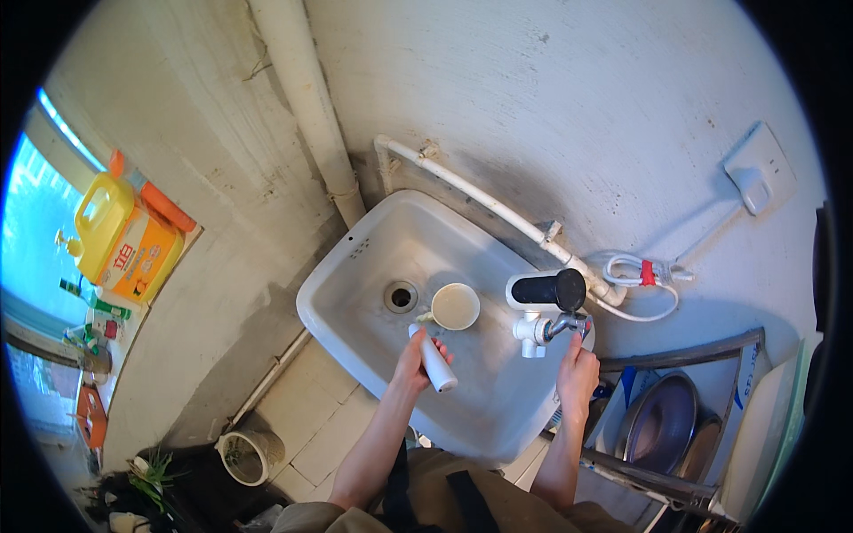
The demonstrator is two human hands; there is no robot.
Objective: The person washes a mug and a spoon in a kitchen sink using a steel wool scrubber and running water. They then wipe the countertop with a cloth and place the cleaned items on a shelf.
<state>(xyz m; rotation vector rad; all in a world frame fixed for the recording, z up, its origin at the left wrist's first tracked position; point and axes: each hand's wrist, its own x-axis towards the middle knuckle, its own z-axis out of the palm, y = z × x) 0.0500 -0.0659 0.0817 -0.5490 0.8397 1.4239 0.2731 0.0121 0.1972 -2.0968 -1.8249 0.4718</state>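
Note:
My left hand [414, 363] grips a white cylindrical object [433, 360] over the near part of a white ceramic sink [346, 346]. Just beyond its tip stands a cream mug [456, 306] on the basin floor, its handle towards the drain [401, 296]. At the sink's right side my right hand [577, 373] has its fingers at the metal lever [574, 322] of a tap. The tap has a white valve body [531, 330] and a black and white heater unit [546, 290]. Whether the fingers close round the lever is hard to tell.
A white pipe [480, 196] runs along the wall behind the sink. A coiled white cable [630, 270] hangs right of the tap, below a wall socket [760, 166]. Metal basins [660, 423] fill a rack at right. A yellow detergent jug [130, 240] stands on the left sill; a bucket [245, 458] is below.

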